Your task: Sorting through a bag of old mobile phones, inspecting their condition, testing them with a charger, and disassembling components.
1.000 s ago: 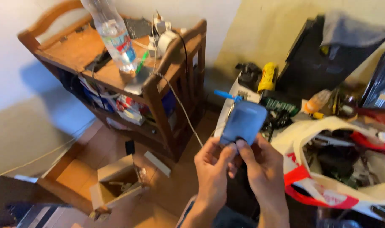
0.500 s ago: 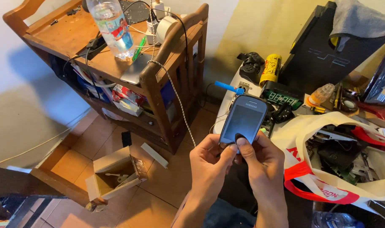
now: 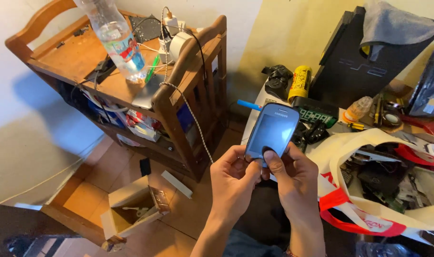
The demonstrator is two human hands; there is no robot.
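We hold a grey phone (image 3: 272,131) near frame centre, screen toward the camera and dark, its top tilted slightly right. Left hand (image 3: 233,178) takes the phone's lower left edge, grip closed on it; right hand (image 3: 293,178) takes the lower right, grip also closed on it, thumb lying across the bottom of the screen (on or near the button; we cannot tell which). The phone is held in the air, touching nothing else.

Upper left: wooden shelf (image 3: 171,93) carrying a clear bottle (image 3: 114,38) and cables. Lower left: open cardboard box (image 3: 131,209) on the tiled floor. Right: cluttered surface with a white bag (image 3: 369,223) with red handles, a black console (image 3: 357,62) standing upright, a yellow can (image 3: 300,82), and a digital clock (image 3: 317,114) just behind the phone.
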